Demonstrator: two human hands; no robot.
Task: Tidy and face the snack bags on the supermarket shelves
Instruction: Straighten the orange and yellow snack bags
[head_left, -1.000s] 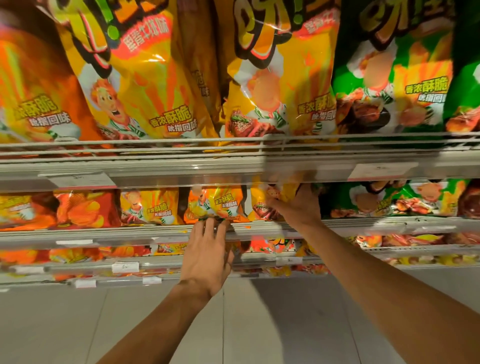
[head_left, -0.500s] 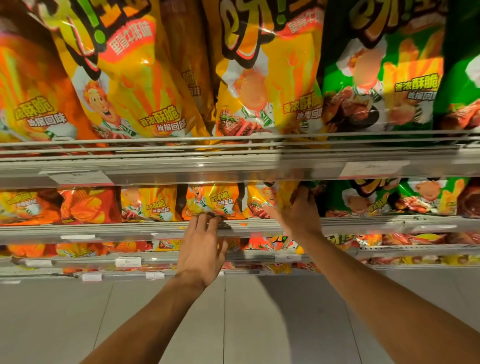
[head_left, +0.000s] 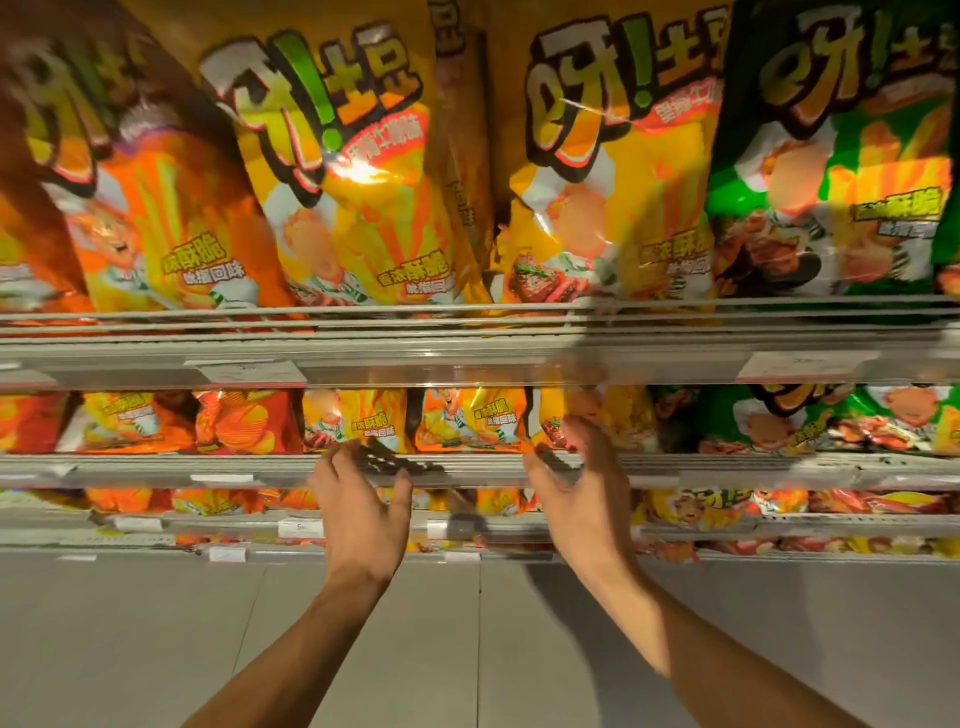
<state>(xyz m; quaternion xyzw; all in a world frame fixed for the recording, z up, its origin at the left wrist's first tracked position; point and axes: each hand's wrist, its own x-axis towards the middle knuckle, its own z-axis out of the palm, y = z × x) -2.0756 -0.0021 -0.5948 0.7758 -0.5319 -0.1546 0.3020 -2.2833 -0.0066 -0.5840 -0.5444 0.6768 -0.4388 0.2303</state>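
The snack bags on the second shelf (head_left: 467, 465) stand in a row behind its front rail. Straight ahead of the hands are 3 yellow bags side by side: one on the left (head_left: 358, 421), a middle one (head_left: 470, 418), and a third (head_left: 587, 415) whose lower edge is partly covered by the right hand. To their left stand a red-orange bag (head_left: 244, 423) and another yellow one (head_left: 122, 421); to the right stand green bags (head_left: 779, 421).

The right hand (head_left: 576, 493) is raised in front of the third yellow bag, fingers spread wide and loosely bent, its fingertips (head_left: 576, 431) at the bag's lower front. Motion blur hides whether they touch the bag; nothing is clasped in the hand. The left hand (head_left: 363, 512) hangs just below the shelf rail, fingers apart and relaxed, holding nothing, its fingertips near the rail under the left yellow bag.

On the top shelf (head_left: 467, 343) stand larger bags, upright and facing forward: an orange bag (head_left: 171, 223) at left, 2 big yellow bags (head_left: 358, 171) (head_left: 613, 171) with a narrow edge-on bag (head_left: 462, 156) between them, and a big green bag (head_left: 831, 156) at right. White price tags (head_left: 249, 371) sit on the shelf fronts. Lower shelves (head_left: 727, 525) carry more bags, blurred. Below them is a grey tiled floor (head_left: 156, 649).
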